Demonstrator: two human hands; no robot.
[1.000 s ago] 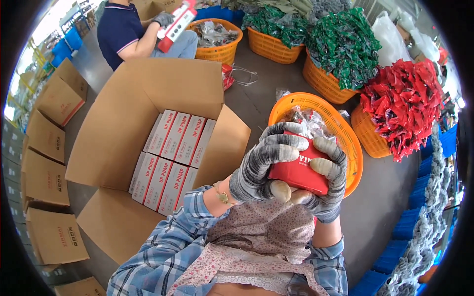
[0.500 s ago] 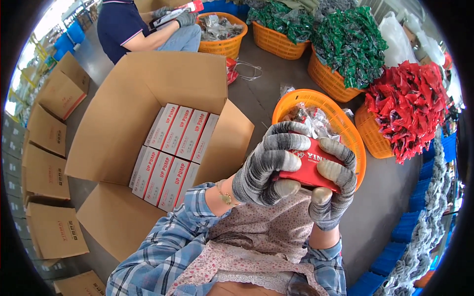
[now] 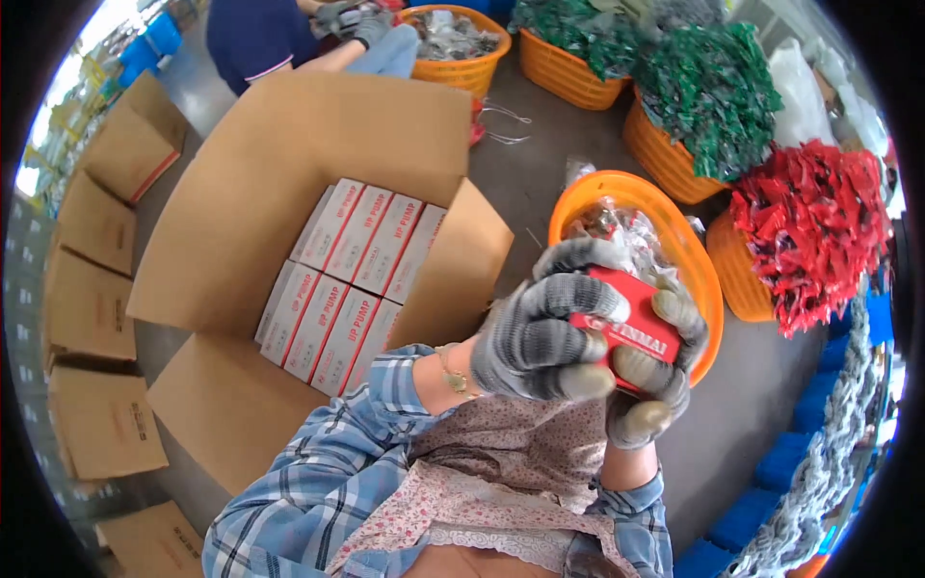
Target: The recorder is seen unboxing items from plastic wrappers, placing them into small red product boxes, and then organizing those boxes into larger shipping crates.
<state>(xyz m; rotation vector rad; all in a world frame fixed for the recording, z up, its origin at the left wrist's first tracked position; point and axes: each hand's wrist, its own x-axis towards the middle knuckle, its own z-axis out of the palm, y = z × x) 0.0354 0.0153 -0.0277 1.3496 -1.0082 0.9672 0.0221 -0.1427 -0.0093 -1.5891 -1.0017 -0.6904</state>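
Observation:
In front of my chest I hold a small red carton [image 3: 631, 294] with white lettering, tilted down toward the right. My left hand [image 3: 551, 328], in a grey striped knit glove, is closed around its left side, fingers over the top face. My right hand [image 3: 670, 361], gloved the same way, closes on its right side. The gloves hide much of the carton. Behind it stands an orange plastic basket [image 3: 617, 183] of small bagged parts [image 3: 641, 236]. To the left, a large open cardboard box [image 3: 308, 116] holds rows of white boxes [image 3: 332, 313] with red lettering.
Farther right are orange baskets heaped with green wrapped pieces [image 3: 708, 91] and red wrapped pieces [image 3: 814, 226]. Brown cartons [image 3: 92, 308] line the left side. Blue bins [image 3: 785, 458] with grey bundles run along the right. At the back sits a co-worker [image 3: 255, 43] with gloved hands.
The carton has turned and tilted, its right side now lower. My left hand has shifted its fingers over it. The co-worker's hands have drawn together, and the view has shifted slightly.

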